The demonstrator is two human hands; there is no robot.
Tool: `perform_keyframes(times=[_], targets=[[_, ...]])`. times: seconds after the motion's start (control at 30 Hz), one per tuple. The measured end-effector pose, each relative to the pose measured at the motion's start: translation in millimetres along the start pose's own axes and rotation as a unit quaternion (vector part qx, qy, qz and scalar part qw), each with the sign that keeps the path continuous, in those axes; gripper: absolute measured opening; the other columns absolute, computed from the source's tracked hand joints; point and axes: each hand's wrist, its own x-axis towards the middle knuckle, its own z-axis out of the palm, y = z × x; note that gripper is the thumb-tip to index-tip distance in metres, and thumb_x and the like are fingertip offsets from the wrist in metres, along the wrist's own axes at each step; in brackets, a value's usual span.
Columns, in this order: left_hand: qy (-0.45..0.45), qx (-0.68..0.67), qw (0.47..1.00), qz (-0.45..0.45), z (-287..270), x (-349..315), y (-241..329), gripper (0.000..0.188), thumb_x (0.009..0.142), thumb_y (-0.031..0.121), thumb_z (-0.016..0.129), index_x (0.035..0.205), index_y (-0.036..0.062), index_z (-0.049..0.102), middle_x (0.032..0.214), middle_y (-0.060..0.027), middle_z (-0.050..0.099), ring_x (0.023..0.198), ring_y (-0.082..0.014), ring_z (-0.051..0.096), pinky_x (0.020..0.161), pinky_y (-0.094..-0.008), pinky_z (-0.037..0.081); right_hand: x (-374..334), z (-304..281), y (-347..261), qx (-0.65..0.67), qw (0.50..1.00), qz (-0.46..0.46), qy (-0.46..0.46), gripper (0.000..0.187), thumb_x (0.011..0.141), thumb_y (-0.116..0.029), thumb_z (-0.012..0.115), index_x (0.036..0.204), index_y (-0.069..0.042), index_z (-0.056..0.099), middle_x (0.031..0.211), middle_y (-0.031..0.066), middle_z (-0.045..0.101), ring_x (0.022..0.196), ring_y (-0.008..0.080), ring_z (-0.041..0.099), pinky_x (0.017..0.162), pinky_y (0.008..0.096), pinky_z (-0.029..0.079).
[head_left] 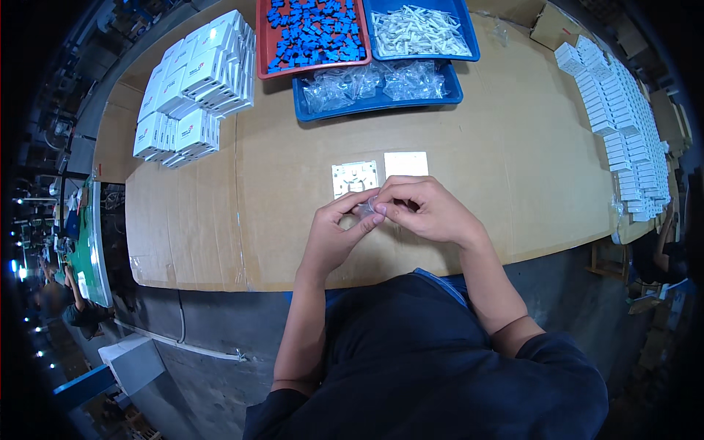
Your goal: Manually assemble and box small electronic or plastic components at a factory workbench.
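Observation:
Both hands meet over the cardboard-covered table, pinching a small clear plastic bag (364, 210) between them. My left hand (334, 229) has its thumb and fingers closed on the bag's left side. At its upper right edge, my right hand (424, 208) grips it with thumb and forefinger pressed together. What the bag contains, if anything, is too small to make out. Just beyond the hands lie an open white plastic case part (345, 173) with moulded fittings inside and, right of it, a plain white flat piece (405, 163), partly covered by my right hand.
Stacked white boxes (192, 81) stand at the far left, and more white box rows (620, 125) line the right edge. A red tray (262, 44) holds blue parts, a blue tray (475, 44) white slender pieces. Below them another blue tray (381, 112) carries clear bags.

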Motion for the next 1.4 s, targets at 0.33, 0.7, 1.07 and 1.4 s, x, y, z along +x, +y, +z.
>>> perform_keyframes(times=[0.33, 0.7, 1.07, 1.4], targets=[[-0.033, -0.175, 0.982, -0.068, 4, -3, -7, 0.036, 0.101, 0.01, 0.071, 0.133, -0.004, 0.067, 0.115, -0.0081, 0.073, 0.108, -0.0114, 0.065, 0.096, -0.0271, 0.052, -3, -10, -7, 0.005, 0.999, 0.011, -0.048, 0.013, 0.088, -0.011, 0.074, 0.099, -0.005, 0.074, 0.082, 0.0038, 0.064, 0.067, 0.0144, 0.051, 0.063, 0.0299, 0.044], [-0.087, -0.234, 0.963, -0.104, -2, 1, -29, 0.033, 0.106, 0.016, 0.065, 0.131, -0.0053, 0.066, 0.112, -0.0101, 0.074, 0.099, -0.0154, 0.071, 0.092, -0.0307, 0.056, 1, -14, -12, -0.001, 0.996, 0.049, -0.076, 0.012, 0.097, -0.013, 0.069, 0.101, -0.003, 0.073, 0.086, 0.0049, 0.073, 0.067, 0.0107, 0.052, 0.062, 0.0282, 0.044], [-0.088, -0.374, 0.912, -0.146, 13, -1, -41, 0.038, 0.11, 0.029, 0.058, 0.13, -0.0012, 0.067, 0.114, -0.0113, 0.075, 0.093, -0.0181, 0.073, 0.087, -0.0327, 0.059, 4, -17, 4, -0.02, 1.0, -0.004, -0.023, 0.02, 0.103, -0.017, 0.065, 0.108, 0.001, 0.074, 0.097, 0.0078, 0.071, 0.082, 0.0141, 0.062, 0.076, 0.0306, 0.052], [-0.113, -0.463, 0.863, -0.17, 23, -1, -41, 0.044, 0.114, 0.037, 0.043, 0.141, 0.0042, 0.053, 0.122, -0.0169, 0.071, 0.094, -0.0252, 0.072, 0.088, -0.0429, 0.06, 14, -21, 20, 0.076, 0.988, 0.07, -0.115, 0.037, 0.112, -0.027, 0.053, 0.111, 0.003, 0.076, 0.122, 0.01, 0.071, 0.099, 0.0165, 0.065, 0.09, 0.0344, 0.054]])
